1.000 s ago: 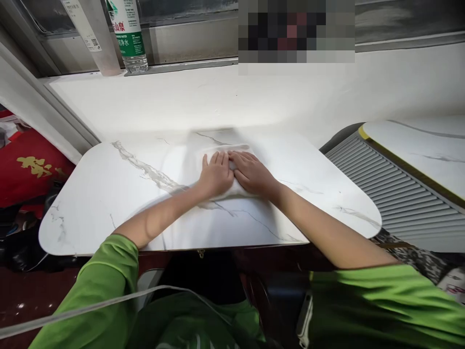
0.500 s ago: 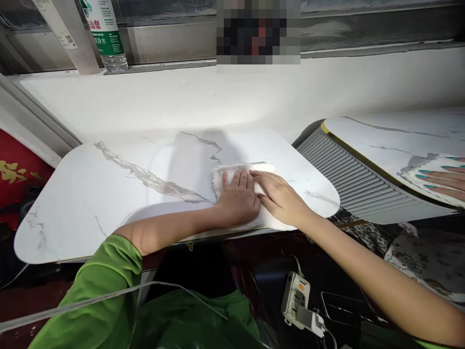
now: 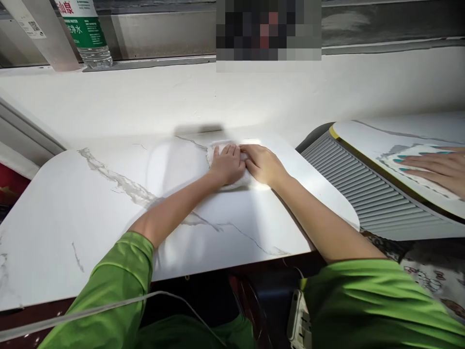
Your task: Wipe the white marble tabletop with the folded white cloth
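A folded white cloth [image 3: 221,148] lies on the white marble-pattern table [image 3: 90,208], near its far edge. My left hand [image 3: 227,165] lies flat on the cloth, fingers stretched forward and close together. My right hand [image 3: 263,164] presses flat on the cloth beside it, fingertips touching the left hand. Both hands cover most of the cloth; only its far edge and near rim show.
A water bottle [image 3: 87,34] with a green label stands on the sill at the back left. A grey slatted panel [image 3: 366,194] separates my table from a second marble table [image 3: 366,138], where another person's hand [image 3: 436,167] with teal nails presses a cloth.
Both hands and the cloth have slid away from me, from the table's near edge to its far side. The view has shifted, and the other person's hand stays on the right table.
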The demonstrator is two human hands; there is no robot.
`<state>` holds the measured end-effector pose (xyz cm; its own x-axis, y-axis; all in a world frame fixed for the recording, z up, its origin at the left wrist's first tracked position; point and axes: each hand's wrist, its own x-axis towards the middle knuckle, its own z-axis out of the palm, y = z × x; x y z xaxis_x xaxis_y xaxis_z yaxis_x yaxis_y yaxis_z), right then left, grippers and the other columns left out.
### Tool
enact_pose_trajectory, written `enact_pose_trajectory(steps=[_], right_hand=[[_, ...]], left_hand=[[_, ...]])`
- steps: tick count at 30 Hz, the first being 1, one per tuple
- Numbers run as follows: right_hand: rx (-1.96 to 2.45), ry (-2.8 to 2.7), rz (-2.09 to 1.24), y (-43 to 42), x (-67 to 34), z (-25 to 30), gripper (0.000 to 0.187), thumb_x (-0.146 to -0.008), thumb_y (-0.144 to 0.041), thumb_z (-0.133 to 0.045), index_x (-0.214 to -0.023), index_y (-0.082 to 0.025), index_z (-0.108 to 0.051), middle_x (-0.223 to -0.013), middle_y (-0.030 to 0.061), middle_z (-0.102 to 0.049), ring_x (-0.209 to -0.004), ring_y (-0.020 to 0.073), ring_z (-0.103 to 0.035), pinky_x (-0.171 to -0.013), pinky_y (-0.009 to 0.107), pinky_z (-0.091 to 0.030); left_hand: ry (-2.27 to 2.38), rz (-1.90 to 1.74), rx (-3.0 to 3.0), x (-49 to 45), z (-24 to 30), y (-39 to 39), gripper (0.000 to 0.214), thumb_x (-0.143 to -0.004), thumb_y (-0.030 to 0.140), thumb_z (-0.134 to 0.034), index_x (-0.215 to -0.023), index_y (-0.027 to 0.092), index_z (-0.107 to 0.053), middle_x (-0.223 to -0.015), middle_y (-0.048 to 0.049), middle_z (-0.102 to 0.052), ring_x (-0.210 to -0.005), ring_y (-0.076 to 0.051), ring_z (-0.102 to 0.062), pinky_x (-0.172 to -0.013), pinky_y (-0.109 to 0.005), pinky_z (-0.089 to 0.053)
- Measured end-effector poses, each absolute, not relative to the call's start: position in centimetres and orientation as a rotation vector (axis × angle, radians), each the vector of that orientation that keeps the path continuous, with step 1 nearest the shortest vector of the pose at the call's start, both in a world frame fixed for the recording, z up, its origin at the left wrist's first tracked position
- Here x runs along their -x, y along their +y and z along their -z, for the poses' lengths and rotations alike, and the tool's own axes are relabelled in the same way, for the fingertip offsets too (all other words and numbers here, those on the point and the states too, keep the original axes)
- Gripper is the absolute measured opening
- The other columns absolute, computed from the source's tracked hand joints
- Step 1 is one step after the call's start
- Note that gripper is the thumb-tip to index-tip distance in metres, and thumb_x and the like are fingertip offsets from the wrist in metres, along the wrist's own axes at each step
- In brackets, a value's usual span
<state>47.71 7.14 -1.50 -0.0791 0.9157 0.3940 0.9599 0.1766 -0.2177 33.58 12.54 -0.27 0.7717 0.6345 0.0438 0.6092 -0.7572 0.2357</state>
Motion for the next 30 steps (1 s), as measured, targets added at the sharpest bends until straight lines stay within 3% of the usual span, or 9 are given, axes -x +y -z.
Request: enact_pose_trajectory(steps=[5,8,14,27,30], right_hand=[[1.835,-2.009,0.169,12.4,-48.6,1.7,0.041,-0.081,-0.019,-0.039,-0.117,-0.017,-0.058,-0.113,0.0162,-0.069,-0.103,0.0347,-0.062,-0.087,0.049,-0.050],[1.858,-1.992,0.160,14.4,-49.2,2.1,0.041,-0.082,-0.018,-0.039,-0.118,-0.018,-0.057,-0.113,0.0154,-0.069,-0.104,0.0345,-0.061,-0.086,0.049,-0.049],[1.855,-1.963,0.184,14.3,-49.1,2.6,0.040,-0.084,-0.020,-0.039,-0.121,-0.019,-0.057,-0.115,0.0138,-0.069,-0.108,0.0340,-0.060,-0.095,0.051,-0.046],[1.785,-2.046,0.244,1.9,-40.2,2.6,0.047,-0.090,-0.023,-0.034,-0.130,-0.007,-0.054,-0.138,0.0199,-0.058,-0.132,0.0331,-0.051,-0.111,0.053,-0.039],[1.743,-2.059,0.260,-2.6,-37.1,2.5,0.046,-0.092,-0.023,-0.036,-0.133,-0.010,-0.053,-0.139,0.0187,-0.058,-0.133,0.0323,-0.051,-0.112,0.054,-0.038]], left_hand=[[1.002,-0.241,-2.754,-34.5,0.4,17.6,0.055,-0.098,0.024,-0.025,-0.151,0.010,-0.034,-0.159,-0.0107,-0.036,-0.148,-0.020,-0.028,-0.124,-0.046,-0.013],[1.000,-0.243,-2.760,-34.9,0.4,19.3,0.056,-0.098,0.024,-0.025,-0.152,0.008,-0.033,-0.158,-0.0108,-0.037,-0.148,-0.020,-0.029,-0.124,-0.045,-0.012],[1.010,-0.220,-2.769,-34.5,0.1,18.9,0.056,-0.099,0.024,-0.023,-0.153,0.008,-0.031,-0.161,-0.0103,-0.032,-0.150,-0.021,-0.024,-0.124,-0.046,-0.010],[0.931,-0.135,-2.837,-24.9,-0.7,7.2,0.057,-0.101,0.026,-0.023,-0.153,0.001,-0.027,-0.161,-0.0161,-0.028,-0.150,-0.025,-0.023,-0.123,-0.050,-0.013],[0.892,-0.141,-2.887,-21.8,-0.7,3.3,0.058,-0.101,0.028,-0.027,-0.152,0.000,-0.029,-0.160,-0.0175,-0.030,-0.150,-0.028,-0.024,-0.122,-0.053,-0.014]])
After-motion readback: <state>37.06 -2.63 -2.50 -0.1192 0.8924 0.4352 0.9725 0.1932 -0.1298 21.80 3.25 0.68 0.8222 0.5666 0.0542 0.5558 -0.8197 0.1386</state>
